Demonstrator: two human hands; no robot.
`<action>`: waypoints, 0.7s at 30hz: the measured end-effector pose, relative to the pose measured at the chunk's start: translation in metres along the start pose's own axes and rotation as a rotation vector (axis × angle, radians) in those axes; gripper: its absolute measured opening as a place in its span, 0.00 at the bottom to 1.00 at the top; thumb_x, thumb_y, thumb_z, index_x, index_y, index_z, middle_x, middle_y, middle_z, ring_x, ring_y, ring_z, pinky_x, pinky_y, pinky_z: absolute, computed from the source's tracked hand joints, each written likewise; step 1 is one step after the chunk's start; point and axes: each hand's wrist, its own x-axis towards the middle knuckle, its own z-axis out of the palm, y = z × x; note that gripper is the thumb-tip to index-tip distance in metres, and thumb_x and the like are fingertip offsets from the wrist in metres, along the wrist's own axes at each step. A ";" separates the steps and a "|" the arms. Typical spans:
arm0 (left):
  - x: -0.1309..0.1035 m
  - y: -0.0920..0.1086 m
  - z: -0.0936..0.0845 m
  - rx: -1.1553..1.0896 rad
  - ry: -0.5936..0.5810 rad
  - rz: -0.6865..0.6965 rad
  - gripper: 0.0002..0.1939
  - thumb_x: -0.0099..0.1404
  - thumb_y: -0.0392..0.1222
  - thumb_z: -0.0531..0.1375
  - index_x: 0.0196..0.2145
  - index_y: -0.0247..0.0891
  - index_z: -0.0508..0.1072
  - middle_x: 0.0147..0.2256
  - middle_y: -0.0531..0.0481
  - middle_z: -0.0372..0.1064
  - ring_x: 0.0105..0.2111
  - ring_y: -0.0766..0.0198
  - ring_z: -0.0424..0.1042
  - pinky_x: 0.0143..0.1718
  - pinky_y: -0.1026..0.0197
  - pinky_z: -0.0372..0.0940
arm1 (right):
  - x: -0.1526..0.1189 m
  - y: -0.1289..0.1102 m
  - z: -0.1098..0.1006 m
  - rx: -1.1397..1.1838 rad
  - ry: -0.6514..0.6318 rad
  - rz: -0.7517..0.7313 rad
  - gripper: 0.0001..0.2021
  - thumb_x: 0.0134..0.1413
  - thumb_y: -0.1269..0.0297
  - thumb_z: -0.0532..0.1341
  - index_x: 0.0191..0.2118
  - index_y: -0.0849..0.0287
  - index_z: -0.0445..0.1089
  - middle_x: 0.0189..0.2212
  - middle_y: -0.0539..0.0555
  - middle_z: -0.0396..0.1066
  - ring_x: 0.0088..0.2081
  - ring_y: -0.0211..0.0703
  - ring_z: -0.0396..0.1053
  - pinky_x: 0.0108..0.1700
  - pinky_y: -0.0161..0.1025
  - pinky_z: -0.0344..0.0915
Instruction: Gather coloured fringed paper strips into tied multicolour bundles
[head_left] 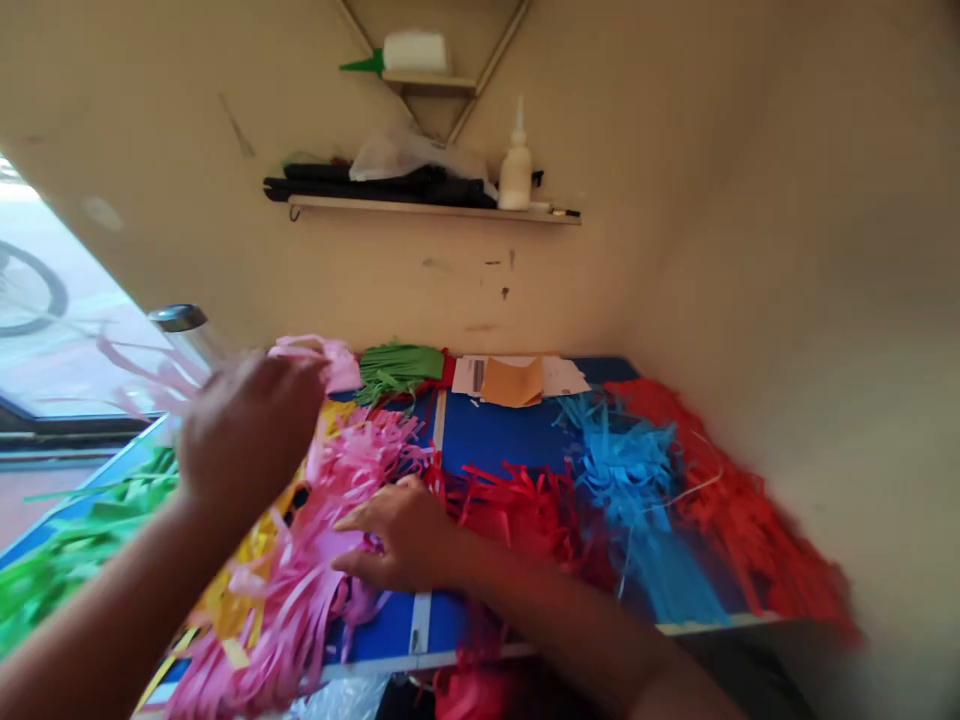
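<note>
My left hand is raised over the left side of the table, its fingers closed on a pink fringed paper strip. Blurred strands of it trail out to the left. Lower down, my right hand reaches across with thumb and forefinger apart, at the edge of a pile of pink fringed paper. Whether its fingertips touch the pile I cannot tell. Yellow fringe shows beside the pink, and red fringe lies behind my right forearm.
The blue table also bears green fringe, light blue fringe and orange-red fringe. Cards and a green bundle lie at the back. A wall shelf holds a glue bottle. A metal-topped bottle stands left.
</note>
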 end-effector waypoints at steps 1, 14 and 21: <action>-0.021 0.014 0.008 -0.003 0.012 0.096 0.22 0.72 0.48 0.45 0.39 0.41 0.77 0.33 0.48 0.71 0.38 0.55 0.75 0.41 0.50 0.70 | -0.010 -0.001 -0.007 0.266 0.110 0.068 0.25 0.65 0.43 0.51 0.56 0.55 0.68 0.45 0.56 0.76 0.45 0.47 0.74 0.46 0.42 0.68; -0.154 0.152 0.116 -0.579 0.049 0.691 0.20 0.69 0.35 0.51 0.56 0.44 0.71 0.53 0.43 0.73 0.54 0.52 0.71 0.53 0.51 0.65 | -0.190 0.072 -0.101 1.135 0.955 0.465 0.34 0.64 0.39 0.34 0.64 0.52 0.57 0.63 0.59 0.61 0.56 0.52 0.68 0.50 0.56 0.67; -0.155 0.154 0.130 -0.578 -0.054 0.677 0.19 0.69 0.36 0.51 0.54 0.46 0.72 0.48 0.46 0.77 0.46 0.55 0.77 0.59 0.45 0.56 | -0.256 0.056 -0.106 -0.091 1.185 0.749 0.26 0.57 0.50 0.60 0.58 0.57 0.65 0.55 0.65 0.69 0.60 0.59 0.62 0.62 0.63 0.52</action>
